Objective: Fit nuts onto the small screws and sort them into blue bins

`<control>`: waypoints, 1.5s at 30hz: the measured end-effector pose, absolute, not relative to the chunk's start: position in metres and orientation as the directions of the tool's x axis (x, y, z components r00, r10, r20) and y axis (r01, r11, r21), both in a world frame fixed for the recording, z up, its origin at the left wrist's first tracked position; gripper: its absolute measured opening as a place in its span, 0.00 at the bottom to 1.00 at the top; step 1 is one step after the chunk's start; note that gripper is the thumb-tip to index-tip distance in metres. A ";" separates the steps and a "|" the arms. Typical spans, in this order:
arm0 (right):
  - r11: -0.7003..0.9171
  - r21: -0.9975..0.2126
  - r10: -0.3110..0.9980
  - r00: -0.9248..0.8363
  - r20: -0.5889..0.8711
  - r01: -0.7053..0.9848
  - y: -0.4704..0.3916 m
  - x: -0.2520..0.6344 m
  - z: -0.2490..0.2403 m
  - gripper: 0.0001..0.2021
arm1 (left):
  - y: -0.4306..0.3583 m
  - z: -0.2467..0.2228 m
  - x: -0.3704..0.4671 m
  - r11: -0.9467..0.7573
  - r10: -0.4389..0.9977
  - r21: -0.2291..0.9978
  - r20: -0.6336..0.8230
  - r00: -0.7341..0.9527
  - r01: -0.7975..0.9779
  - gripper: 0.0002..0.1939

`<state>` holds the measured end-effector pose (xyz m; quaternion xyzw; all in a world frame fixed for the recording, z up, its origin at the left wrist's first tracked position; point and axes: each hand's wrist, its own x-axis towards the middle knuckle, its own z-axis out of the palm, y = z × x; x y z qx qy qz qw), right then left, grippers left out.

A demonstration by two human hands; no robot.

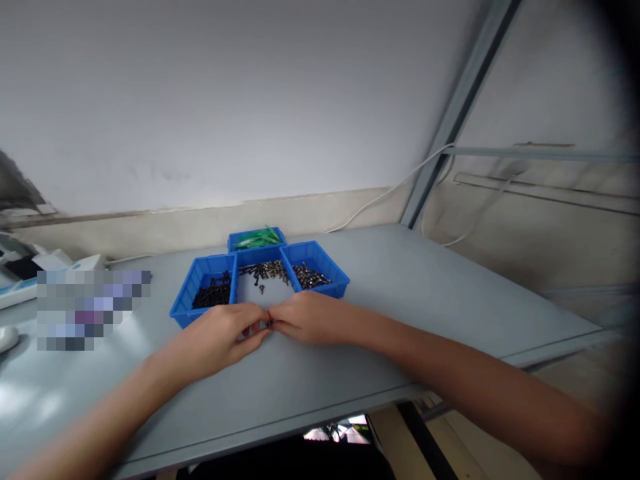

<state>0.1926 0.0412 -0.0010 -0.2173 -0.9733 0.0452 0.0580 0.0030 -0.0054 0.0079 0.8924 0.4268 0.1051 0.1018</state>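
My left hand [220, 337] and my right hand [313, 317] meet fingertip to fingertip over the front of the table. Both are closed in a pinch around a small dark piece [269, 323], mostly hidden by the fingers, so its exact kind is unclear. Just beyond my left hand stands a blue bin [183, 293] of black screws [213, 293]. Past my right hand is another blue bin [337, 288], containing shiny metal fasteners [309, 275]. Between these bins, a pile of loose screws [270, 269] lies on the tabletop, with a single screw [261, 289] nearer my hands.
A third blue bin [231, 244] at the back holds green strips or bags [260, 238]. At left are a blurred-out object [95, 310], a white power strip [20, 292] and a white mouse [7, 339]. A metal post [435, 160] rises at the back right, with a white cable [380, 200].
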 end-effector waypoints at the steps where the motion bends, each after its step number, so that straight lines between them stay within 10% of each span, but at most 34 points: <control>1: 0.900 -0.113 0.431 -0.898 0.086 0.421 0.041 0.192 -0.001 0.11 | -0.006 0.008 0.004 -0.620 0.778 0.274 0.098 0.620 0.735 0.10; 19: 0.925 0.003 0.367 -0.898 0.244 0.379 0.043 0.194 -0.006 0.11 | -0.002 -0.001 0.007 -0.491 0.863 0.202 -0.023 0.505 0.847 0.13; 35: 0.859 -0.327 0.482 -0.836 0.262 0.393 0.044 0.188 -0.014 0.08 | -0.005 0.010 0.002 -0.564 0.825 0.355 0.214 0.523 0.746 0.05; 45: 0.888 0.251 0.312 -0.906 0.286 0.386 0.048 0.168 -0.044 0.12 | 0.032 0.039 -0.053 -0.231 0.969 -0.142 0.058 0.241 0.963 0.10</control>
